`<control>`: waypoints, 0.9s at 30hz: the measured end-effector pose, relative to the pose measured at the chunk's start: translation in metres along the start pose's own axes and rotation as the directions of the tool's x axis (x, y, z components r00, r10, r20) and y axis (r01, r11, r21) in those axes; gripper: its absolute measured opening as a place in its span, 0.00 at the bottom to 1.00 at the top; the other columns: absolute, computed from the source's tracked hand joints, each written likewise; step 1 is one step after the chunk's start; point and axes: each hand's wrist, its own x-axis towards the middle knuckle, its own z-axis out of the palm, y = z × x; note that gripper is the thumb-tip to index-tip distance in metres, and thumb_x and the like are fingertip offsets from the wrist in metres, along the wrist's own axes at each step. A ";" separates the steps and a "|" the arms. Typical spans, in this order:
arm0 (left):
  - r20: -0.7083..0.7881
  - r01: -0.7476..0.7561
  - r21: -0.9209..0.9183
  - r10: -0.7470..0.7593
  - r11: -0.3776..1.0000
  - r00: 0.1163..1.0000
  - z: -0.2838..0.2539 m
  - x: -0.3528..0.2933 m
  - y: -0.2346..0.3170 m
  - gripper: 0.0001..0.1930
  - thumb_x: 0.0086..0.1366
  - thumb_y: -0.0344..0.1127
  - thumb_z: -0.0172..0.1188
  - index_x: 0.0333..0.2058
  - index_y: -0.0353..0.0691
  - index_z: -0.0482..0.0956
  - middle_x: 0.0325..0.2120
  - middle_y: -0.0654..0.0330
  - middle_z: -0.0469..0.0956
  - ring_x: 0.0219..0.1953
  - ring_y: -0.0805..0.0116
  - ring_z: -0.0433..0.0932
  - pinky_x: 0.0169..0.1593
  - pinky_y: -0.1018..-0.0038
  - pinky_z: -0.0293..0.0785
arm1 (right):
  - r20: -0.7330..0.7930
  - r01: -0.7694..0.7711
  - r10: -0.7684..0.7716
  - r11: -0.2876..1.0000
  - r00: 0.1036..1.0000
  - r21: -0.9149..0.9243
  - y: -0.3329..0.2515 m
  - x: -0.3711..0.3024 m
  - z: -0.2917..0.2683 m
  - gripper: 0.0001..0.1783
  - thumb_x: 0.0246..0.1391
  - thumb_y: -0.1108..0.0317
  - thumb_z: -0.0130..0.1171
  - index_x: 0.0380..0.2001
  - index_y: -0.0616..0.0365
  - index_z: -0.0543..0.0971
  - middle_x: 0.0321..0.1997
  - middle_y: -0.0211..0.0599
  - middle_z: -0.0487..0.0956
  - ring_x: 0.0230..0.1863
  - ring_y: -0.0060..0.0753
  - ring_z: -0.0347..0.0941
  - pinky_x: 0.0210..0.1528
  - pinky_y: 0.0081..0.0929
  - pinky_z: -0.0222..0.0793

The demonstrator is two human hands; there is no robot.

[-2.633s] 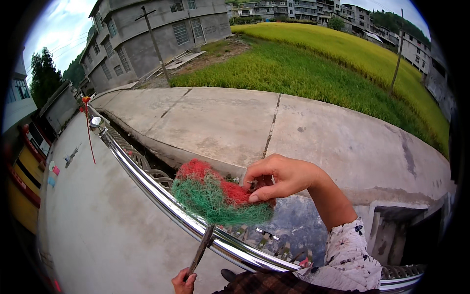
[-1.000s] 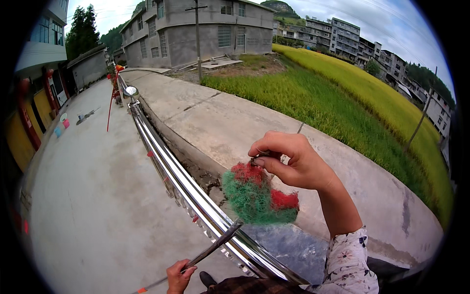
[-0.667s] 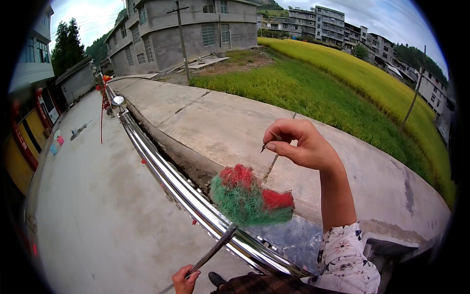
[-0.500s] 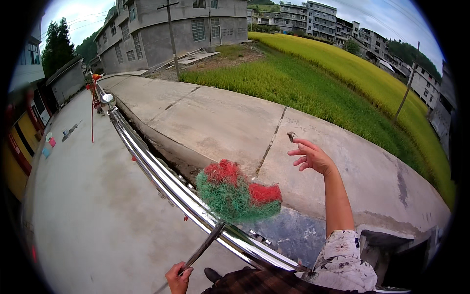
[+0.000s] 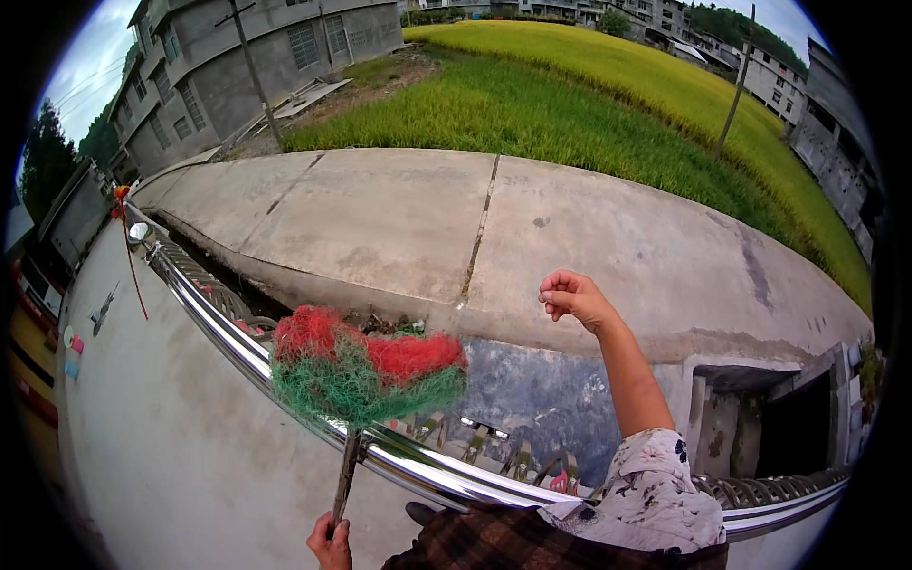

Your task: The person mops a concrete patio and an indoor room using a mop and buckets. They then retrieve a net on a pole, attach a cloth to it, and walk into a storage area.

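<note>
My left hand (image 5: 329, 541) is closed round the dark handle of a broom (image 5: 347, 480), low in the view. The broom's head of tangled green and red plastic bristles (image 5: 366, 370) points up, overlapping the shiny metal railing. Out over the concrete beyond the railing, my right hand (image 5: 572, 296) is raised with its fingers curled in. Nothing shows between those fingers. A small dark spot (image 5: 541, 222) appears against the road past my right hand; whether it lies there or is in the air I cannot tell.
A chrome railing (image 5: 427, 465) runs across in front of me. Past it are a ditch with a dark concrete opening (image 5: 793, 427), a concrete road (image 5: 380, 214) and a green and yellow field (image 5: 532, 85). Pink and light-blue containers (image 5: 72, 361) stand at the far left.
A small brown clump left my right hand's outstretched fingers, which have since curled in. The broom head has shifted left and its handle stands steeper. The whole view has turned to the right.
</note>
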 end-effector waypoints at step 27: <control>-0.053 0.039 -0.121 -0.045 0.992 0.998 -0.019 0.037 -0.016 0.08 0.51 0.30 0.60 0.29 0.33 0.75 0.19 0.66 0.71 0.23 0.79 0.67 0.30 0.82 0.66 | 0.577 0.055 0.057 0.983 0.815 -0.174 -0.052 -0.041 0.113 0.09 0.50 0.69 0.56 0.35 0.61 0.75 0.25 0.26 0.75 0.27 0.16 0.69 0.31 0.17 0.66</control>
